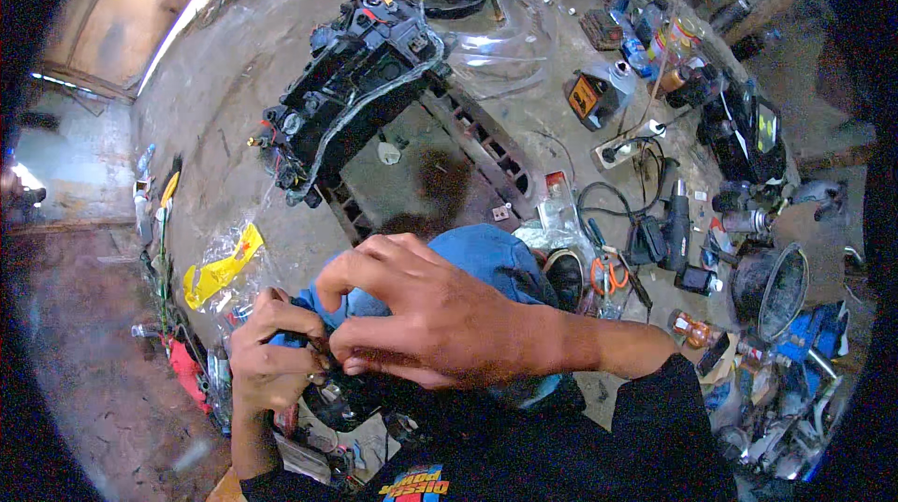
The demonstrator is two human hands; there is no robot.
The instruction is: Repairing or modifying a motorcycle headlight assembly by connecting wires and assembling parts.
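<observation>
My left hand (269, 352) is closed round a small dark part (297, 339), low in the middle-left of the head view. Its shape is mostly hidden by fingers. My right hand (435, 324) bends over the same part from the right, fingertips curled onto it beside my left thumb. Both hands are over my blue-jeaned leg (477, 254). Beyond them a black assembly with wiring (374, 72), like a disassembled lamp housing, rests across two dark metal rails (472, 137) on the concrete floor.
At left lies a yellow piece in clear plastic (220, 268). On the right are a jug (599, 95), several bottles and cans, a power strip (617, 151), a black heat gun (675, 231), orange-handled tools (610, 273) and a metal bowl (772, 291). A wooden panel (112, 15) stands back left.
</observation>
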